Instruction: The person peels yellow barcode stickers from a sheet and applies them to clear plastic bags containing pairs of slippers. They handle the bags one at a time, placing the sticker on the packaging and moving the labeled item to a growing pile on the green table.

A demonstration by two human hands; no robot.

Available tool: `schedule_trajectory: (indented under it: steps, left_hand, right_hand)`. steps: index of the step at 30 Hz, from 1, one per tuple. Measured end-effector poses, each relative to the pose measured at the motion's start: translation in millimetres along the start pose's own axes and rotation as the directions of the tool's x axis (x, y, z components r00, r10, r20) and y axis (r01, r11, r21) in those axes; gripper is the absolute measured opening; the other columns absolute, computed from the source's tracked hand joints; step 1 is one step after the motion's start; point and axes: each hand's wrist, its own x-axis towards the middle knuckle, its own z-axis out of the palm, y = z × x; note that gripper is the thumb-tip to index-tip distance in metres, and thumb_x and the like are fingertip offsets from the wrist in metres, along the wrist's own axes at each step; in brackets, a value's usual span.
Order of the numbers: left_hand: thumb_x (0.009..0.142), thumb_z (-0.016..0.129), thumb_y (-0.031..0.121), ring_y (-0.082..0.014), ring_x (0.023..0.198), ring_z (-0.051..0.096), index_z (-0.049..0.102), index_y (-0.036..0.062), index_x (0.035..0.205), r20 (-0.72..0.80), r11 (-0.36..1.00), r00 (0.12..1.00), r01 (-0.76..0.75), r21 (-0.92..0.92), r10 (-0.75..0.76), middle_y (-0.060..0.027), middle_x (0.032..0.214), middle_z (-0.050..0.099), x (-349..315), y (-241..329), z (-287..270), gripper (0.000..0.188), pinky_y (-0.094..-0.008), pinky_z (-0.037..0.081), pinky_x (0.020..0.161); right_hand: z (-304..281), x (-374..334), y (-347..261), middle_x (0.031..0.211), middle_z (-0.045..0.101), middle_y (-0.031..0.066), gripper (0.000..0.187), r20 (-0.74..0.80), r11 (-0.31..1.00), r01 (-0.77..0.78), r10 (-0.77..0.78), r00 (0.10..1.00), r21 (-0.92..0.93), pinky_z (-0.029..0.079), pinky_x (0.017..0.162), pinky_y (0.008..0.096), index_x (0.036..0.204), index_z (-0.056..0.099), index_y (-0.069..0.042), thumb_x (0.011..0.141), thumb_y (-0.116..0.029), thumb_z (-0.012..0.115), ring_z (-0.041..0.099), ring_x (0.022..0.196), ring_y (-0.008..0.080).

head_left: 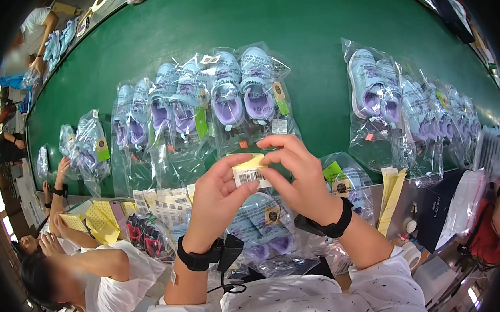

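Note:
A white barcode label with yellow backing (251,172) is held up between my two hands, above the table's near edge. My left hand (218,195) pinches its left side between thumb and fingers. At its right end, the thumb and forefinger of my right hand (301,180) close on the edge, the other fingers curled above. Just beyond lies a clear plastic bag with a pair of light-blue and purple shoes (243,95), with a tag and a small orange sticker (242,144). Below my hands another bagged pair (263,228) is partly hidden by my forearms.
Several more bagged shoes (173,102) lie leftward on the green table (304,22); another row (374,86) stretches rightward. Barcode label strips (164,205) lie left of my left wrist, yellow paper strips (392,199) right of my right hand. A co-worker (105,273) sits close on my left.

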Motion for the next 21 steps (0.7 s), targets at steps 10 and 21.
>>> schedule_trajectory:
  steps: [10,21]
  left_hand:
    - [0.086,0.060,-0.009,-0.0168,0.102,0.064,0.047,-0.0061,0.131,-0.041,0.998,0.998,-0.045,0.052,0.047,-0.0154,0.118,0.062,9,-14,-6,0.047,-0.0260,0.054,0.084]
    - [0.085,0.059,-0.011,-0.0142,0.101,0.063,0.046,-0.0051,0.133,-0.092,0.986,0.996,-0.007,0.169,0.022,-0.0142,0.116,0.063,7,-15,-10,0.050,-0.0242,0.052,0.082]
  right_hand:
    - [0,-1,-8,0.110,0.054,0.0159,0.017,0.119,0.968,0.175,-0.154,0.981,-0.182,0.046,0.090,0.0450,0.084,0.052,0.001,0.076,0.001,0.067,0.056,0.101,0.0345]
    - [-106,131,155,0.104,0.064,0.0084,0.015,0.089,0.611,-0.553,0.621,0.778,0.566,0.048,0.090,0.0304,0.097,0.063,0.000,0.090,-0.013,0.066,0.060,0.102,0.0169]
